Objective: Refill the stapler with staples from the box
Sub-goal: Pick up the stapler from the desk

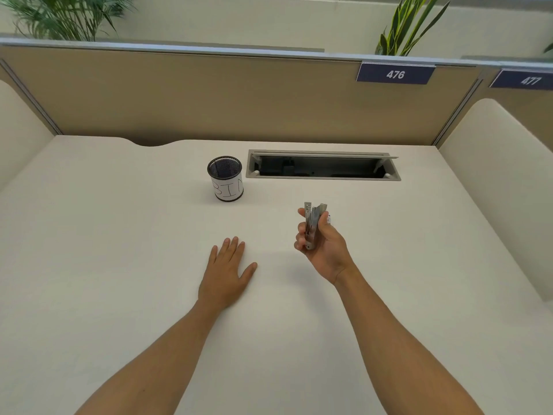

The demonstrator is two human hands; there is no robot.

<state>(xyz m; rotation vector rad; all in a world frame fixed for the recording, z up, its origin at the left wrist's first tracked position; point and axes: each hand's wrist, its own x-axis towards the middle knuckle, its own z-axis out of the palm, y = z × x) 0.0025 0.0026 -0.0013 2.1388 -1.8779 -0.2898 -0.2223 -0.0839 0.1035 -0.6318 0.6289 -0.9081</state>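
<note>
Right hand [321, 250] gripping stapler [313, 226], base hidden

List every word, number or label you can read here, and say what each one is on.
"476": white digits on the dark blue plate clipped to the partition top.
"477": on the second blue plate further right, cut off by the frame edge.
"BIN": handwritten on the white label round the mesh cup; the last letter turns out of view.
Stapler in the right hand: no readable text.

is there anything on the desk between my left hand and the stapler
Nothing visible. The left hand lies flat on bare desk, and the stapler is held up in the right hand beside it.
</note>
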